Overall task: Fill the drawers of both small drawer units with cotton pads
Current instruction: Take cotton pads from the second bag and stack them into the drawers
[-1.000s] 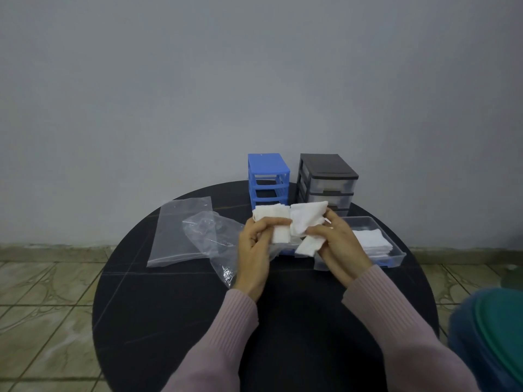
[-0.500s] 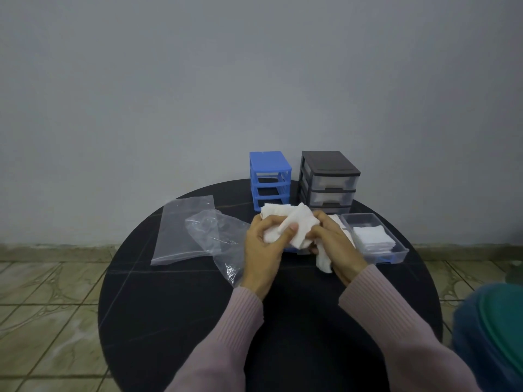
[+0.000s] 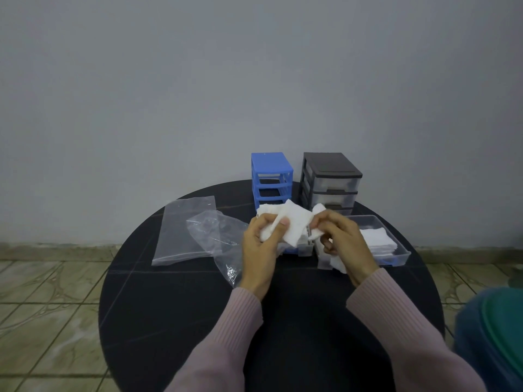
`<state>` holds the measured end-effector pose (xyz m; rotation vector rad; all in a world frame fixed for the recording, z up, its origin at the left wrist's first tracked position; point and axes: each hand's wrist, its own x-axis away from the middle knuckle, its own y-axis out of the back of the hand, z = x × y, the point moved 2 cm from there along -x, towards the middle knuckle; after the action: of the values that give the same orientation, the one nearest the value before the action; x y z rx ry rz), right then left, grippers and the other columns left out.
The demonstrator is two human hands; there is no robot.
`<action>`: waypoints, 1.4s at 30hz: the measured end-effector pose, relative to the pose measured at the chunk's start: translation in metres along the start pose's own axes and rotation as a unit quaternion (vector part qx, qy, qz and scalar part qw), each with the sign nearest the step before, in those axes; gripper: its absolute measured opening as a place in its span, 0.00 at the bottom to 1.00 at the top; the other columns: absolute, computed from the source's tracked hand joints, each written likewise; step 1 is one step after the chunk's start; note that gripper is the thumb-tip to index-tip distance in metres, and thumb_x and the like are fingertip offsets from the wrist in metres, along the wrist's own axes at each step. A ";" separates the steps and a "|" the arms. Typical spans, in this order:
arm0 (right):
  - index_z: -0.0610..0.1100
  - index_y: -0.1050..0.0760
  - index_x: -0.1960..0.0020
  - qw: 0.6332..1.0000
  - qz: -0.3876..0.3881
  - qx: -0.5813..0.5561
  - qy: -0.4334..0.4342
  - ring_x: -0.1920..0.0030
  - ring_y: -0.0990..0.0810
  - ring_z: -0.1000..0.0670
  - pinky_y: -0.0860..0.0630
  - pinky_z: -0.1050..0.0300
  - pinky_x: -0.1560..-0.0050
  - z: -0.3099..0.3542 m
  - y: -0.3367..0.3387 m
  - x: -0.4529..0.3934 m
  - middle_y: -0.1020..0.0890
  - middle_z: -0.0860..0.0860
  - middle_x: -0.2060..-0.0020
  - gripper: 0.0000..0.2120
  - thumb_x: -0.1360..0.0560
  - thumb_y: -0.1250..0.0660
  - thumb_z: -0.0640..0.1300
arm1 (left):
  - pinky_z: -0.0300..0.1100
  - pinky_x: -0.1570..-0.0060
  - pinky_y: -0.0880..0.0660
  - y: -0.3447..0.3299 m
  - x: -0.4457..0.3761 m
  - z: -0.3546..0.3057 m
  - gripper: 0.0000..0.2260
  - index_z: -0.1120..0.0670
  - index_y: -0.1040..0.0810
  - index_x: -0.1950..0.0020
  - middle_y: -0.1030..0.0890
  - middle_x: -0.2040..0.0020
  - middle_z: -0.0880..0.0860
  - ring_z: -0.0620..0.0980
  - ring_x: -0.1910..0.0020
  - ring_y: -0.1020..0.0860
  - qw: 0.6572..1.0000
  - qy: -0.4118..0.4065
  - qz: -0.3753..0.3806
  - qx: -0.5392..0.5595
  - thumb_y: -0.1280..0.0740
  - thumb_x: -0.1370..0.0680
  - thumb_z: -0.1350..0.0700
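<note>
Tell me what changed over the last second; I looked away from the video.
The left hand and right hand kept gripping the bunch of cotton pads, closed together over it, then parted a little, the right drawing pads off to its side. The blue drawer unit, grey drawer unit, clear tray and plastic bags stayed put.

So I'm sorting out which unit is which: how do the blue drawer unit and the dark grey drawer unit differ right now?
The blue drawer unit is the smaller, narrower one; the dark grey drawer unit is wider and stands to its right. The blue unit's upper slots are open, with no drawers in them, while the dark grey unit has clear drawers in its upper slots. Both stand upright at the far edge of the round black table, each with stacked tiers.
</note>
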<state>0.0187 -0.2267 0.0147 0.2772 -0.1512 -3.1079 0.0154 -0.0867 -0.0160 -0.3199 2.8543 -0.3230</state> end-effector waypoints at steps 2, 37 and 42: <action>0.43 0.24 0.63 1.000 0.010 -0.018 -0.016 0.73 0.36 0.55 0.39 0.69 0.77 0.002 -0.003 0.002 0.26 0.49 0.70 0.12 0.23 0.40 0.37 | 0.55 0.47 0.23 -0.001 0.001 -0.003 0.08 0.56 0.21 0.53 0.23 0.44 0.60 0.58 0.44 0.23 1.000 0.000 0.003 0.001 0.31 0.28 0.52; 0.46 0.23 0.61 0.970 -0.006 0.206 0.130 0.63 0.27 0.58 0.31 0.74 0.63 0.012 -0.011 -0.003 0.24 0.58 0.63 0.06 0.30 0.28 0.45 | 0.46 0.43 0.24 -0.010 0.011 -0.007 0.20 0.48 0.40 0.27 0.29 0.39 0.45 0.44 0.43 0.25 0.997 0.009 0.075 0.004 0.43 0.19 0.59; 0.48 0.24 0.46 0.985 0.003 0.132 0.116 0.53 0.25 0.54 0.29 0.71 0.59 0.009 -0.007 -0.002 0.23 0.52 0.48 0.09 0.23 0.36 0.38 | 0.49 0.41 0.25 -0.007 0.008 -0.006 0.21 0.44 0.42 0.29 0.31 0.36 0.46 0.48 0.38 0.27 0.999 -0.015 0.050 0.007 0.45 0.18 0.62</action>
<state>0.0194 -0.2183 0.0235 0.6376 -0.5567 -3.0142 0.0073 -0.0939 -0.0110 -0.1775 2.8256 -0.3164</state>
